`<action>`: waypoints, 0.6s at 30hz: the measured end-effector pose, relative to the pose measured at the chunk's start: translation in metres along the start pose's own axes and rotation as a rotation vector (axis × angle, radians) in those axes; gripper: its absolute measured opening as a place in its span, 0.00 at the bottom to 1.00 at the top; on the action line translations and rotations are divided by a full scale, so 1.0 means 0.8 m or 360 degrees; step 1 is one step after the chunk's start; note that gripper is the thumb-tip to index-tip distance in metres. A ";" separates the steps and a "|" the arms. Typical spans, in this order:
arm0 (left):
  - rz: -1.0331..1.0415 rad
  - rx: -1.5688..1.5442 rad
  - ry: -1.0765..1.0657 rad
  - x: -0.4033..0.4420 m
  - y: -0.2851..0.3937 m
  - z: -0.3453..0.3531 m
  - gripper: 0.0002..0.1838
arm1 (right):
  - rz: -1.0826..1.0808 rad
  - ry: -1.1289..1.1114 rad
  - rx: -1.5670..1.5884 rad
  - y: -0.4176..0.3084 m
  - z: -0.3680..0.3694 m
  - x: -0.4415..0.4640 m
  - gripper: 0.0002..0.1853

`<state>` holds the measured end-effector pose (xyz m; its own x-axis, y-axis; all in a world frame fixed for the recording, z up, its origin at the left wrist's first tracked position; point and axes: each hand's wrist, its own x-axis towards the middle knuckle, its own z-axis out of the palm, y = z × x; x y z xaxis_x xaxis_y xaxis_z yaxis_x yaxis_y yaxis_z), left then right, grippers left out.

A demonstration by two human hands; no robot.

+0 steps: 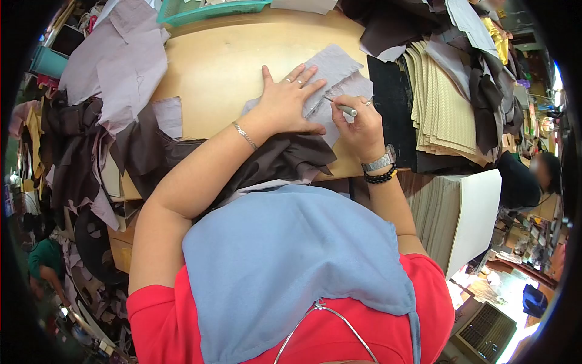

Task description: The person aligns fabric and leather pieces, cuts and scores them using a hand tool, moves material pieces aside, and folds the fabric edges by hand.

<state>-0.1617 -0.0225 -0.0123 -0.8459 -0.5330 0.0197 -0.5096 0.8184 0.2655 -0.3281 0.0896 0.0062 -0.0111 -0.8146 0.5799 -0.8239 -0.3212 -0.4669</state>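
My left hand point(290, 102) lies flat with spread fingers on pale grey-lilac fabric point(333, 60), at the middle of the table. My right hand point(361, 127) is closed around a slim pen-like tool point(347, 110) with a grey handle. Its thin dark tip points left, at the edge where two layers of the fabric overlap, just right of my left fingers. I cannot tell whether it is a pen or a pointed hand tool. Dark brown cloth point(282, 155) is bunched under my left wrist and along the table's near edge.
The wooden table point(212, 60) carries a teal tray point(209, 11) at its far edge. Piled grey fabric point(115, 67) and brown cloth point(76, 130) stand left. Stacked cream textured sheets point(445, 97) and a thick paper stack point(476, 212) lie right. Other people point(45, 261) are at both sides.
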 end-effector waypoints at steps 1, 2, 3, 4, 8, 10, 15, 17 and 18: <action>0.0000 -0.0010 0.0009 0.000 0.000 0.001 0.57 | -0.0029 0.0019 -0.0022 0.000 0.000 0.001 0.13; 0.0000 -0.0020 0.0018 0.000 -0.001 0.003 0.57 | -0.0011 0.0025 -0.0037 0.001 -0.001 0.001 0.13; -0.0001 -0.0030 0.0026 0.000 -0.002 0.004 0.57 | 0.0006 0.0031 -0.0052 0.004 -0.002 0.001 0.13; -0.0002 -0.0026 0.0026 0.000 -0.002 0.004 0.57 | 0.0022 0.0038 -0.0066 0.006 -0.003 0.002 0.13; 0.0002 -0.0023 0.0031 0.000 -0.002 0.005 0.58 | 0.0069 0.0116 0.0018 0.020 -0.003 0.009 0.12; -0.0003 -0.0010 0.0019 0.001 -0.001 0.004 0.58 | 0.0130 0.0114 0.0084 0.023 -0.002 0.012 0.11; -0.0015 0.0016 -0.0036 0.000 -0.001 0.001 0.59 | 0.0224 0.0211 0.0136 0.025 -0.003 0.018 0.07; -0.0014 0.0026 -0.0038 0.000 -0.001 0.000 0.59 | 0.0294 0.0221 0.0062 0.037 -0.011 0.017 0.07; -0.0013 0.0030 -0.0040 -0.001 -0.001 -0.001 0.59 | 0.0359 0.0223 -0.0012 0.050 -0.020 0.016 0.07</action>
<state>-0.1609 -0.0229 -0.0121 -0.8453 -0.5343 -0.0065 -0.5191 0.8182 0.2473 -0.3701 0.0742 0.0060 -0.2730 -0.7901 0.5488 -0.7958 -0.1352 -0.5903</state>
